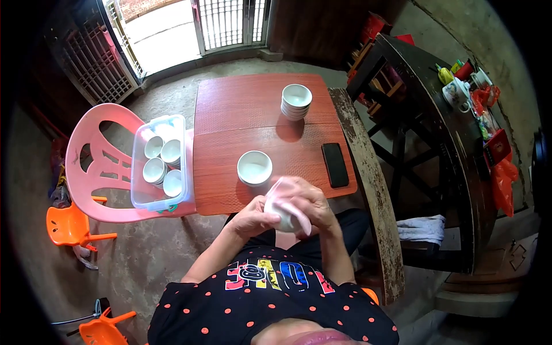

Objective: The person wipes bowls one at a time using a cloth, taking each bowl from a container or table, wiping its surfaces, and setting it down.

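My left hand (pixel 253 218) grips a white bowl (pixel 286 222) from its left side, over my lap at the table's near edge. Pressed against that bowl is a pink cloth (pixel 283 192), with my right hand (pixel 312 202) closed on it. The cloth covers part of the bowl's rim and side. Just beyond my hands, another white bowl (pixel 255 168) stands upright on the reddish-brown table (pixel 230 109). A stack of several white bowls (pixel 296 102) is at the table's far right.
A black phone (pixel 335 165) lies near the table's right edge. On a pink chair (pixel 86 167) at left sits a clear plastic box (pixel 138 195) holding several stacks of white cups or small bowls. A worn wooden bench (pixel 376 213) runs along the right. Orange stools (pixel 72 224) stand lower left.
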`<state>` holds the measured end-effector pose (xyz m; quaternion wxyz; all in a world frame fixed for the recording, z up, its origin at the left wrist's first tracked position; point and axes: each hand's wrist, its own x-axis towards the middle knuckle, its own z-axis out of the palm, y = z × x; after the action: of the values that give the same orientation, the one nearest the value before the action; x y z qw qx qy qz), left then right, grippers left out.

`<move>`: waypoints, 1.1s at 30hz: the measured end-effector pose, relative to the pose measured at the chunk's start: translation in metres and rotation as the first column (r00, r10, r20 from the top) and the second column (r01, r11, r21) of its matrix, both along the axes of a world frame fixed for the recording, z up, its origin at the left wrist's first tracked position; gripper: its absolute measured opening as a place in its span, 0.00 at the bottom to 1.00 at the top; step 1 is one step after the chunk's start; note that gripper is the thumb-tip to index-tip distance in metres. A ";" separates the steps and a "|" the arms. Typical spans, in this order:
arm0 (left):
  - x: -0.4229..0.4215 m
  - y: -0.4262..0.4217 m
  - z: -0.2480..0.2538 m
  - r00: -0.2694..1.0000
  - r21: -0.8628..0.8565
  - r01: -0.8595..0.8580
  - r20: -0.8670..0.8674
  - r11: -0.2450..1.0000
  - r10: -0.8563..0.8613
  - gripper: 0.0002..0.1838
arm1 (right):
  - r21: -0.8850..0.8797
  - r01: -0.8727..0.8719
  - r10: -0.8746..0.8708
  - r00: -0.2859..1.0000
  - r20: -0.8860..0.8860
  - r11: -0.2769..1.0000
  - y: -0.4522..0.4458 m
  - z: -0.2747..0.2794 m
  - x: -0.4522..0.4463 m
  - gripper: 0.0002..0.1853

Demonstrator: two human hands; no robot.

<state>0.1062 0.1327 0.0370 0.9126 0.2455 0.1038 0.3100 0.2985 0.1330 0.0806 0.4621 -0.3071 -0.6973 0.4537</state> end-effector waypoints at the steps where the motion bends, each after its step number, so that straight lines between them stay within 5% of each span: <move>1: 0.000 0.002 -0.009 0.997 -0.017 -0.047 0.066 0.999 0.048 0.25 | 0.047 0.195 -0.192 0.979 -0.062 0.980 -0.005 -0.014 -0.005 0.18; 2: 0.006 0.001 0.001 0.981 -0.006 -0.183 0.063 0.983 0.183 0.25 | 0.074 0.356 -0.346 0.931 -0.116 0.932 -0.011 -0.023 -0.018 0.19; 5: 0.006 0.007 -0.001 0.970 0.143 -0.205 -0.100 0.968 0.220 0.24 | 0.073 0.599 -0.582 0.795 -0.173 0.797 -0.024 -0.037 -0.045 0.26; 6: 0.004 0.008 0.003 0.967 0.188 -0.155 -0.173 0.970 0.188 0.23 | 0.278 0.584 -0.599 0.800 -0.035 0.763 -0.022 -0.027 -0.038 0.23; 8: 0.000 0.007 0.007 0.972 0.145 -0.079 -0.210 0.986 0.108 0.21 | -0.201 0.336 -0.367 0.920 -0.141 0.920 -0.015 -0.018 -0.017 0.19; 9: -0.002 0.008 0.008 0.984 0.070 -0.054 -0.168 0.996 0.065 0.21 | -0.407 0.146 -0.260 0.936 -0.239 0.901 -0.010 -0.015 -0.009 0.18; 10: -0.002 0.009 0.009 0.992 -0.003 -0.027 -0.121 1.000 0.027 0.21 | -0.168 0.150 -0.163 0.984 -0.069 0.974 -0.004 -0.012 -0.004 0.16; 12: 0.001 0.007 0.001 0.998 -0.047 -0.046 -0.041 0.998 0.045 0.22 | -0.053 0.135 -0.133 0.990 0.039 0.989 -0.001 -0.002 -0.006 0.15; 15: 0.002 0.008 0.001 0.989 -0.161 -0.116 0.078 0.980 0.130 0.29 | 0.540 0.333 -0.387 0.922 -0.014 0.773 -0.005 -0.020 -0.026 0.20; 16: 0.004 0.010 0.002 0.981 -0.199 -0.148 0.098 0.969 0.170 0.29 | 0.189 0.439 -0.438 0.898 -0.051 0.878 -0.018 -0.028 -0.030 0.23; 19: 0.003 0.013 0.008 0.968 -0.266 -0.188 0.110 0.946 0.223 0.29 | 0.147 0.591 -0.563 0.804 -0.191 0.793 -0.027 -0.040 -0.055 0.18; 22: -0.002 0.010 -0.006 0.990 -0.158 -0.125 0.039 0.979 0.133 0.27 | 0.459 0.418 -0.471 0.882 0.001 0.784 -0.015 -0.037 -0.030 0.16; 24: -0.008 0.009 -0.005 0.999 -0.099 0.039 -0.001 0.994 -0.039 0.26 | -0.079 0.160 -0.158 0.987 0.028 0.984 -0.007 0.005 -0.013 0.11; 27: 0.007 -0.004 0.004 1.000 0.057 0.005 -0.020 0.998 -0.004 0.22 | -0.077 -0.160 0.178 0.905 0.387 0.984 0.000 0.041 -0.003 0.12; 31: 0.004 -0.003 0.005 0.993 0.135 -0.065 -0.090 0.989 0.078 0.15 | -0.234 0.036 -0.069 0.988 -0.136 0.972 0.005 0.009 -0.007 0.15; 33: 0.006 -0.003 0.004 0.970 0.248 -0.126 -0.174 0.961 0.172 0.13 | -0.477 0.083 -0.350 0.790 -0.504 0.875 -0.002 -0.009 -0.027 0.17</move>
<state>0.1121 0.1300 0.0411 0.8365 0.3722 0.1730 0.3631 0.2710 0.1305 0.0712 0.6214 -0.3297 -0.3655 0.6096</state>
